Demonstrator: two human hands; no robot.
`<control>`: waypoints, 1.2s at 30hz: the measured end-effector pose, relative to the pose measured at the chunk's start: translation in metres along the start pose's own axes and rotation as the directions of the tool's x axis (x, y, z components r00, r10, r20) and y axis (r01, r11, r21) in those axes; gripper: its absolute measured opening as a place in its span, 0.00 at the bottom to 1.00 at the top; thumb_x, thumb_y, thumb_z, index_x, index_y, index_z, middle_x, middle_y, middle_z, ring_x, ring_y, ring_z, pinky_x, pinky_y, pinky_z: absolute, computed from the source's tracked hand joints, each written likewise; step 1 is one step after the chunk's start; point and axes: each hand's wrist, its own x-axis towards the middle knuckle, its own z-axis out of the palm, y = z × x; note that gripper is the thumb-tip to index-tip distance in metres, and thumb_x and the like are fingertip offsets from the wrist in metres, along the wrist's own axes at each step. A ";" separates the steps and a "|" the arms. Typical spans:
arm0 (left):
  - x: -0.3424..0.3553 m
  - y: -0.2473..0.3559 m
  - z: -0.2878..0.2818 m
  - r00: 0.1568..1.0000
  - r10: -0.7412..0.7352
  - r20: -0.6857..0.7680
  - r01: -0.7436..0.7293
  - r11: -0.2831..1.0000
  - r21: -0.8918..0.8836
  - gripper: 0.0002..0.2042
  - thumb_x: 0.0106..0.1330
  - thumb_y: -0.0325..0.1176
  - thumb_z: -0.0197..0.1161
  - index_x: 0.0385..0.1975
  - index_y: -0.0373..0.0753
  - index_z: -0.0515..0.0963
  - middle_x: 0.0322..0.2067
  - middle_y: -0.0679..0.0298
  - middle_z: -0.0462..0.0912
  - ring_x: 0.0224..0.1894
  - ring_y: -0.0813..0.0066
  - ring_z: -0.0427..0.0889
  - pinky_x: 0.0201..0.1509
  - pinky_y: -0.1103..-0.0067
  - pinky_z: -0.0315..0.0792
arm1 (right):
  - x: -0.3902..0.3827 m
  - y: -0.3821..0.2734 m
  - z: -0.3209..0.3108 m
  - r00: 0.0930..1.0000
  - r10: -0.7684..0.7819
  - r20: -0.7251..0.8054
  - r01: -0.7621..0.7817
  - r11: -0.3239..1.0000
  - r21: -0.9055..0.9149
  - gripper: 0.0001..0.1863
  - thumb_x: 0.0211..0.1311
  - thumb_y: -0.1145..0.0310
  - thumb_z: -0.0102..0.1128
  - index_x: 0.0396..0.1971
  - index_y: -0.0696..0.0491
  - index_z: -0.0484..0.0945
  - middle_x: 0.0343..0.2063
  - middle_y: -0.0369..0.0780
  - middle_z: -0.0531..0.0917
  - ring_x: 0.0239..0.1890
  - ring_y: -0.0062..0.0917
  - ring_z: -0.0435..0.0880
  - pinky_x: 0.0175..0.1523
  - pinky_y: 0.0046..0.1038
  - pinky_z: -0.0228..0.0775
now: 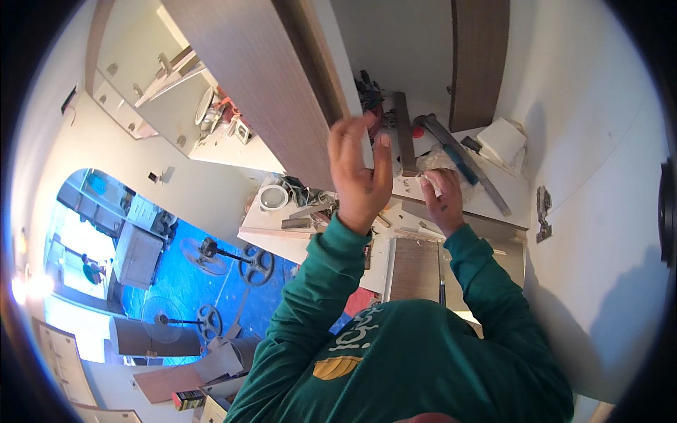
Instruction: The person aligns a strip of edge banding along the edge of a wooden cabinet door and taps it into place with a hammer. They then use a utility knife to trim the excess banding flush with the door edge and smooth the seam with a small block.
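Note:
My left hand (358, 176) is raised beside the edge of a brown wood-grain cabinet door (261, 77). Its fingers and thumb are apart and slightly blurred, and I see nothing held in them; whether they touch the door I cannot tell. My right hand (444, 201) is at the front edge of the cabinet shelf (486, 201), fingers curled together around something small and pale that I cannot make out. Just beyond it, a narrow brown wood strip (404, 134) lies on the shelf. To its right are a hammer (486, 187) and a teal-handled tool (460, 166).
A second brown door (479, 63) stands at the cabinet's right side. A white block-shaped object (502, 143) lies near the wall, where a metal hinge (543, 213) is fixed. Below left is a cluttered white surface (275, 236). Pedestal fans (208, 247) stand on blue floor sheeting (183, 243).

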 end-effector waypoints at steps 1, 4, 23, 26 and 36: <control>-0.013 -0.009 0.006 0.998 -0.018 0.065 0.019 1.000 -0.010 0.09 0.67 0.30 0.66 0.41 0.32 0.81 0.45 0.51 0.83 0.49 0.53 0.82 0.50 0.67 0.75 | 0.001 -0.002 -0.003 0.999 0.019 -0.026 -0.018 0.999 0.038 0.08 0.62 0.70 0.62 0.39 0.57 0.81 0.39 0.46 0.83 0.44 0.42 0.78 0.51 0.39 0.70; -0.038 -0.048 0.049 0.952 -0.243 0.185 0.216 0.965 0.151 0.12 0.68 0.37 0.66 0.29 0.33 0.80 0.33 0.54 0.83 0.37 0.50 0.81 0.39 0.65 0.73 | -0.001 0.016 -0.013 0.994 0.082 -0.068 -0.087 0.993 -0.078 0.06 0.60 0.74 0.61 0.37 0.56 0.81 0.38 0.45 0.83 0.42 0.40 0.79 0.50 0.39 0.70; -0.042 -0.140 0.137 0.578 -0.593 0.561 0.200 0.770 0.606 0.23 0.63 0.42 0.62 0.49 0.28 0.77 0.46 0.41 0.83 0.46 0.44 0.84 0.55 0.60 0.78 | -0.013 0.045 -0.076 0.965 0.256 -0.056 -0.246 0.813 -0.527 0.15 0.57 0.62 0.68 0.43 0.52 0.85 0.41 0.39 0.80 0.48 0.38 0.76 0.52 0.41 0.67; -0.035 -0.141 0.132 0.534 -0.665 0.522 0.497 0.746 0.443 0.21 0.64 0.39 0.60 0.53 0.31 0.75 0.46 0.42 0.82 0.43 0.41 0.84 0.52 0.60 0.78 | -0.012 0.050 -0.076 0.958 0.281 -0.048 -0.259 0.788 -0.559 0.16 0.56 0.62 0.68 0.43 0.52 0.85 0.41 0.39 0.79 0.48 0.38 0.76 0.51 0.42 0.66; -0.070 -0.039 0.044 0.311 -0.522 0.794 0.902 -0.100 -0.419 0.20 0.76 0.38 0.49 0.61 0.33 0.68 0.47 0.56 0.78 0.33 0.69 0.80 0.32 0.73 0.78 | -0.012 0.052 -0.072 0.956 0.286 -0.059 -0.267 0.773 -0.576 0.15 0.57 0.62 0.67 0.44 0.51 0.85 0.41 0.39 0.79 0.48 0.38 0.76 0.51 0.42 0.67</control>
